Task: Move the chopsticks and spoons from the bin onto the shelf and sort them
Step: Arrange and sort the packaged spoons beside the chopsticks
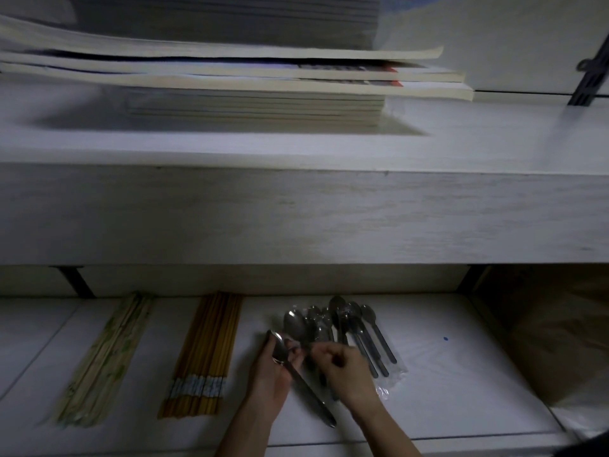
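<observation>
On the lower shelf [445,390], the left grip [272,374] curls round one spoon [296,374] while the right grip [346,371] pinches among the spoon pile [349,328]. At 9 o'clock lie yellow chopsticks [206,354] and pale chopsticks [105,361]. The upper shelf [296,212] overhangs at 12, bearing stacked books [230,84].

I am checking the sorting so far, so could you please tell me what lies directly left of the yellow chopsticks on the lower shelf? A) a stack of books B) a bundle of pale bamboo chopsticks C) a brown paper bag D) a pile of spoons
B: the pale bamboo chopsticks lie left of the yellow chopsticks, while the spoons lie to their right.
</observation>
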`<state>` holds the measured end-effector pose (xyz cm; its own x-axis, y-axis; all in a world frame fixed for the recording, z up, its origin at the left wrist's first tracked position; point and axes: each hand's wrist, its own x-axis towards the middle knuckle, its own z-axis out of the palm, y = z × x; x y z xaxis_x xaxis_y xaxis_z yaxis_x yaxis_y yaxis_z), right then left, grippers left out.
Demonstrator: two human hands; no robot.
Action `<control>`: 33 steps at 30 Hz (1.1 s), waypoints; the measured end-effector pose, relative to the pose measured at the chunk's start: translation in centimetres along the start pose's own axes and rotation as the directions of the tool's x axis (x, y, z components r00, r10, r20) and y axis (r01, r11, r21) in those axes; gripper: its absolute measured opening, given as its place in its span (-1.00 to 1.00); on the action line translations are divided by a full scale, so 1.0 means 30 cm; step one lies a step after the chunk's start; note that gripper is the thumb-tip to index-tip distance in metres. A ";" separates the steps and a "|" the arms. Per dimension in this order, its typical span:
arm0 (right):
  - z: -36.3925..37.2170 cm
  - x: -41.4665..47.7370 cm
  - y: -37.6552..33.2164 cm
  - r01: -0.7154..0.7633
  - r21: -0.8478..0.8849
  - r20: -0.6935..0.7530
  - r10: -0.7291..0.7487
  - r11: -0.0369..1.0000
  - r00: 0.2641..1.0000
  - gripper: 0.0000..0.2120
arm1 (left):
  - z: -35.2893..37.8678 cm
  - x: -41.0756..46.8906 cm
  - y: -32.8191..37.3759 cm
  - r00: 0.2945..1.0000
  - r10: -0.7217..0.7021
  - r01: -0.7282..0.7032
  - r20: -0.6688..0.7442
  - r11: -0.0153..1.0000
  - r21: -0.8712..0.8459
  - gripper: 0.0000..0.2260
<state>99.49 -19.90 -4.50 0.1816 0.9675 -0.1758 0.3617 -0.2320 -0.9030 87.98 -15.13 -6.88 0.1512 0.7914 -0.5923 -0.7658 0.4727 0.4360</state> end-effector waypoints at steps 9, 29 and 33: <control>0.044 -0.047 0.021 0.208 -0.279 0.020 -0.211 0.937 0.977 -0.80 | 0.029 -0.015 -0.028 0.999 0.030 -0.033 0.046 0.997 0.076 -0.75; -0.007 0.012 0.068 0.196 -0.361 0.072 -0.182 0.912 0.981 -0.77 | -0.011 0.029 -0.009 0.999 0.042 -0.042 -0.012 0.999 -0.009 -0.80; -0.050 0.114 0.141 0.080 -0.554 -0.084 -0.151 0.829 0.985 -0.74 | -0.022 0.028 0.010 0.998 0.067 -0.068 -0.018 0.998 -0.018 -0.79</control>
<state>103.00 -17.73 -8.32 0.2008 0.9796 -0.0045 0.8205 -0.1707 -0.5455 87.45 -14.58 -7.70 0.0882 0.8143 -0.5736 -0.7852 0.4112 0.4630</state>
